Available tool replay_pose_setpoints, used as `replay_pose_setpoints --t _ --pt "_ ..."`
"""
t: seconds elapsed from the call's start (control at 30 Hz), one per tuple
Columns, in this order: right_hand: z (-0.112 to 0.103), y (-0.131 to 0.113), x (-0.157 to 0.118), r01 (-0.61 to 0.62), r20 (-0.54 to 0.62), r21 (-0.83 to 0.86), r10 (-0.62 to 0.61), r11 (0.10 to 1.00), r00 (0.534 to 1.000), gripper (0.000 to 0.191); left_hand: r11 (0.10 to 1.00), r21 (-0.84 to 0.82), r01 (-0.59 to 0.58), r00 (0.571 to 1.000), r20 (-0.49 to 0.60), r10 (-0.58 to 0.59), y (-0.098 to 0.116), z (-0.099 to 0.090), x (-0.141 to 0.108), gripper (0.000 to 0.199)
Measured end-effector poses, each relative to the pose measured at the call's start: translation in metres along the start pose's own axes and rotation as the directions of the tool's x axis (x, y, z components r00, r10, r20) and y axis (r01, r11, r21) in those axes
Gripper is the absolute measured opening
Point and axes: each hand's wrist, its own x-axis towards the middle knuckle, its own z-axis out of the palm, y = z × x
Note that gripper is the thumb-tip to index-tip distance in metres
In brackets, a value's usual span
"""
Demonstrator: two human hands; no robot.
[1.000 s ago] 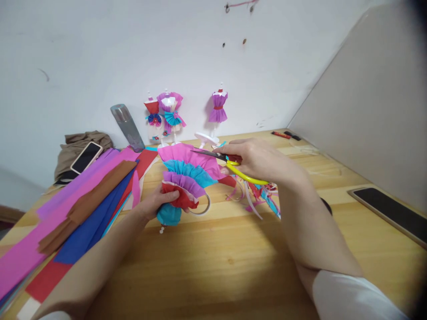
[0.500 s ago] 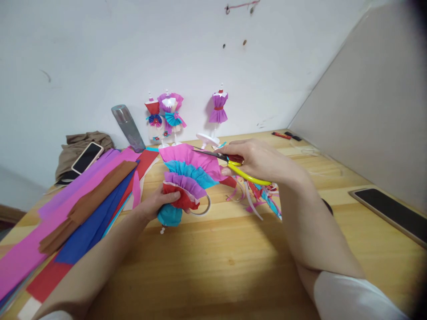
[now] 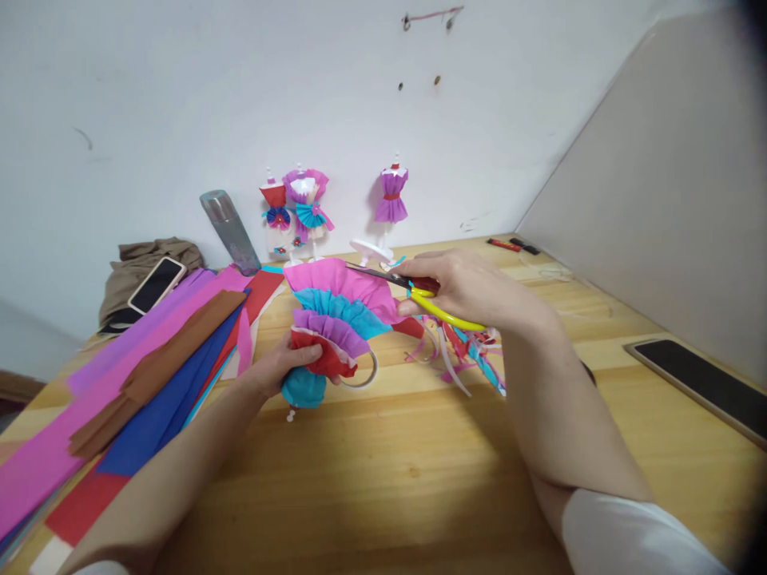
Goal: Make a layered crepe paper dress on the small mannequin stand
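Observation:
A small dress form in a layered paper dress (image 3: 335, 329) lies tilted over the table, with pink, blue and purple ruffles and a red and blue top. My left hand (image 3: 295, 361) is closed around its red upper part. Yellow-handled scissors (image 3: 447, 313) are in my right hand (image 3: 459, 287), their dark blades lying along the pink ruffle at the upper edge. The thumb of my right hand is close to the right end of that ruffle. Below the dress, a roll of tape (image 3: 367, 375) is partly covered by it.
Coloured paper strips (image 3: 161, 375) cover the table's left side. Behind them are a brown cloth, a phone (image 3: 156, 284) and a bottle (image 3: 231, 231). Dressed forms (image 3: 392, 196) stand by the wall. Paper scraps (image 3: 473, 359) lie under my right forearm; another phone (image 3: 707, 387) is far right.

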Motion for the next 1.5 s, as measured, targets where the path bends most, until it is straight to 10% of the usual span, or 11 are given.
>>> replay_pose_setpoints --t 1.5 --pt "-0.007 0.015 -0.005 0.079 -0.012 0.155 -0.078 0.985 0.997 0.059 1.000 -0.008 -0.026 0.999 0.048 0.026 -0.001 -0.010 -0.009 0.056"
